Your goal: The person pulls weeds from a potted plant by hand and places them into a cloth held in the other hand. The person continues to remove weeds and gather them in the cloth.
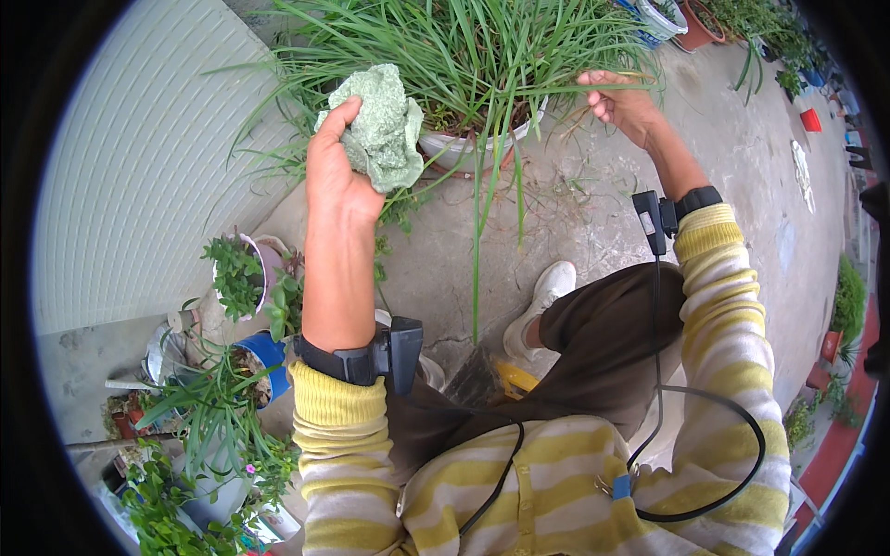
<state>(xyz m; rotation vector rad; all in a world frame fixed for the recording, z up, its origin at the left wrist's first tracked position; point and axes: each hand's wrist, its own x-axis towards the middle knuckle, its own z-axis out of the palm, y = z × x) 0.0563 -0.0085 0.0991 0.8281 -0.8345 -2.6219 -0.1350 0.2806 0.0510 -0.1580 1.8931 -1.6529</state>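
Note:
A crumpled pale green cloth [384, 128] is gripped in my left hand [341, 160], raised at the left front of a large potted plant with long, narrow leaves [480, 52]. The plant's round white pot [459, 154] stands on the ground ahead of me, and several leaves hang over its rim. At the right of the plant, the fingers of my right hand [622, 104] are closed on a long leaf [556, 89] that stretches out sideways, with thin dry strands beside them.
A ribbed pale panel [153, 160] stands at the left. Below it are a pink-rimmed potted plant [261, 274] and a blue pot [273, 368]. Dry plant bits lie on the concrete ground [452, 257]. More pots and a red container [811, 119] are at the right.

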